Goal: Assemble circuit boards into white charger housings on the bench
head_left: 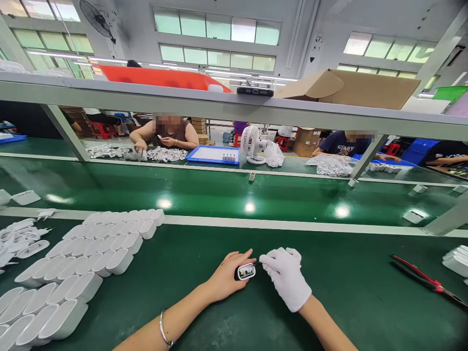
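Bare and wearing a bracelet at the wrist, my left hand (227,277) is wrapped round a small oval white housing (246,271), whose open end shows dark and coloured parts inside. My right hand (287,275), in a white glove, is pinched just right of the housing. A thin dark item (258,264) runs from its fingertips to the housing; what it is cannot be made out. Both hands are over the green tabletop (204,321). To the left stand rows of white oval housings (106,248).
Red-and-black pliers (420,275) lie at the right, near stacked white pieces (457,258). White plug parts (22,239) are piled far left. A shelf (204,100) crosses above a green belt (208,190). Other people work beyond it.
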The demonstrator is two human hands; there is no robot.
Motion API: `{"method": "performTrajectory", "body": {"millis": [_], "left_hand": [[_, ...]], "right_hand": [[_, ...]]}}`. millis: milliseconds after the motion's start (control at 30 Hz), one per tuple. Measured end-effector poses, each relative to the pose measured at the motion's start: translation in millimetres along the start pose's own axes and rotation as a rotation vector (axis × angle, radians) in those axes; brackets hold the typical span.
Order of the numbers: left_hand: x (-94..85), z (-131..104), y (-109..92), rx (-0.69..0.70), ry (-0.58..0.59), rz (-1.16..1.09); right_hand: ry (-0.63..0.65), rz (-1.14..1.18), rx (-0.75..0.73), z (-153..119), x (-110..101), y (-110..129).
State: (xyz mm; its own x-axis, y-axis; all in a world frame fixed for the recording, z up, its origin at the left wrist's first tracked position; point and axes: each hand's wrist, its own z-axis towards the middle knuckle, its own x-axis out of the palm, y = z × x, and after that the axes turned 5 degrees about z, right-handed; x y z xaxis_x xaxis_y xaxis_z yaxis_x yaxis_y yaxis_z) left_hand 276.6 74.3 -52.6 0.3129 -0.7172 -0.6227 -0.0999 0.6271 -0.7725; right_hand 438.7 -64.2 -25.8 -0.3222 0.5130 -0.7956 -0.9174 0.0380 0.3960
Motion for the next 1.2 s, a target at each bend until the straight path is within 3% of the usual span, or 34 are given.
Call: {"method": "performTrajectory", "body": {"millis": [433, 667, 933, 1200], "left_hand": [[-5.6, 3, -5, 0.039, 0.071, 0.014], [-6.2, 3, 0, 0.023, 0.100, 0.022], [-6.8, 3, -2, 0.010, 0.102, 0.034], [-6.7, 4, -4, 0.014, 0.126, 0.046]], "right_hand": [[0.149, -0.118, 0.033, -1, -7, 18], [0.101, -0.347, 0.138, -3, 5, 39], [0.009, -0.143, 0.183, -6, -22, 37], [0.020, -0.185, 0.102, -10, 5, 37]]}}
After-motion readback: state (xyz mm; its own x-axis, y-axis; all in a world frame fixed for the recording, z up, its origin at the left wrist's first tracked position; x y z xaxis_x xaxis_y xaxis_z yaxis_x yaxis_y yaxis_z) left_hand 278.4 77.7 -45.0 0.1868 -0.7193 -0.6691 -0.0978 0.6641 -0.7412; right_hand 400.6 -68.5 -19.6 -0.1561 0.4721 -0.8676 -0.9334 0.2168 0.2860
